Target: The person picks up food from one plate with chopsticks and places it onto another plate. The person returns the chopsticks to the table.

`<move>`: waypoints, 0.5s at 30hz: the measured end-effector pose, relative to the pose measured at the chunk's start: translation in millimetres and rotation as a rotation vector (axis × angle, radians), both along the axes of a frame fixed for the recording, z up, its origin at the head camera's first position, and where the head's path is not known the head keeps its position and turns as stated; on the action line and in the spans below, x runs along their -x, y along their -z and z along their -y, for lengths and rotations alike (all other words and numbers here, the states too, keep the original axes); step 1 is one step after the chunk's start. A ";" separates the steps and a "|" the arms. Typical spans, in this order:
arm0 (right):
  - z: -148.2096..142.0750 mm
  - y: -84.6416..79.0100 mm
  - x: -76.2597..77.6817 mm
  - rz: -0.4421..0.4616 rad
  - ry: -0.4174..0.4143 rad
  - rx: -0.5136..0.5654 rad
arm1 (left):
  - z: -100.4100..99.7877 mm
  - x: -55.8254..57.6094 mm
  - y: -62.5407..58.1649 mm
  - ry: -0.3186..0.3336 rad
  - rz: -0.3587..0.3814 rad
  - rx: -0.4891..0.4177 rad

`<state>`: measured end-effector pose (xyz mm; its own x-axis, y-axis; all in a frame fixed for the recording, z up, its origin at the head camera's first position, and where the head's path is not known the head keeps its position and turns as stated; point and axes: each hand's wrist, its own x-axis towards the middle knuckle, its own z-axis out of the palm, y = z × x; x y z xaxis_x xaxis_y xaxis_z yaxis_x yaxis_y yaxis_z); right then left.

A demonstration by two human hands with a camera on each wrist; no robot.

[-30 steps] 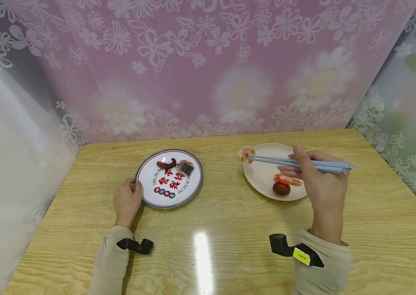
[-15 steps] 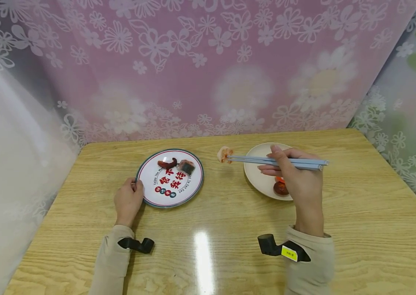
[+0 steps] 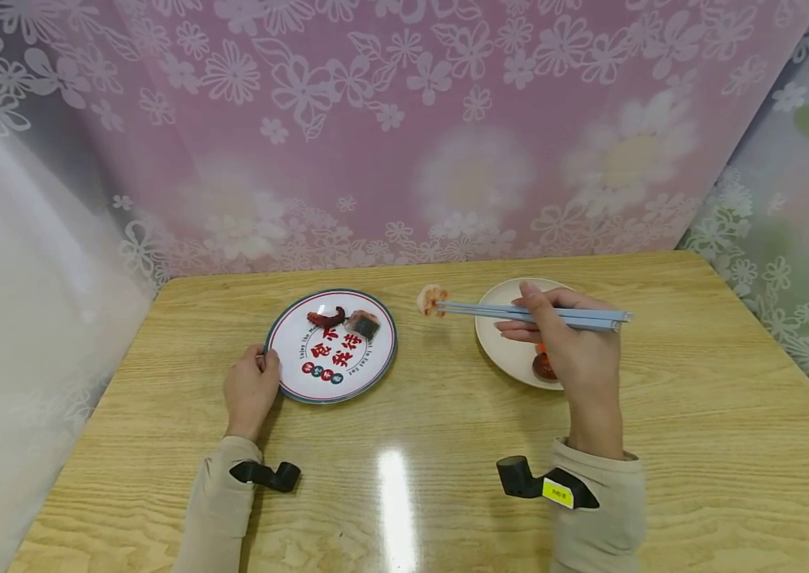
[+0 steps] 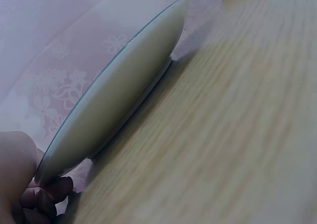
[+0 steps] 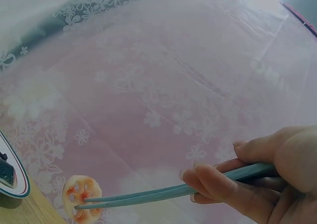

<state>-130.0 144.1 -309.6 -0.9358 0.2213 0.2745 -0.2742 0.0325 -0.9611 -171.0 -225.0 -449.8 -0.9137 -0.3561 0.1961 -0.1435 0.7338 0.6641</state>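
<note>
I've got the right hand (image 3: 580, 346) pinching a pair of chopsticks (image 3: 483, 308), tips close together on a slice of lotus root (image 3: 432, 301) hanging over the desk (image 3: 447, 446) near its far edge, between the cream plate (image 3: 508, 354) and the printed plate (image 3: 378, 362). I'd call it light, fairly firm, perhaps slippery and apt to swivel, so best held at its holes or across its faces! Out toward the desk's left edge, my left hand (image 3: 252, 390) grips the printed plate's rim.
</note>
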 end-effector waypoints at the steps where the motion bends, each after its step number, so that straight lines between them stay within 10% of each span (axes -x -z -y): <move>1: 0.2 -0.1 -0.1 0.010 0.003 -0.022 | -0.1 -0.1 -0.1 0.001 0.000 0.000; 6: 3.8 0.0 -0.5 0.085 0.018 -0.143 | -0.1 -0.5 -0.4 0.004 -0.001 0.002; 15: 17.6 7.3 5.3 -0.054 -0.099 -0.075 | -0.6 0.0 -0.2 -0.001 0.004 0.002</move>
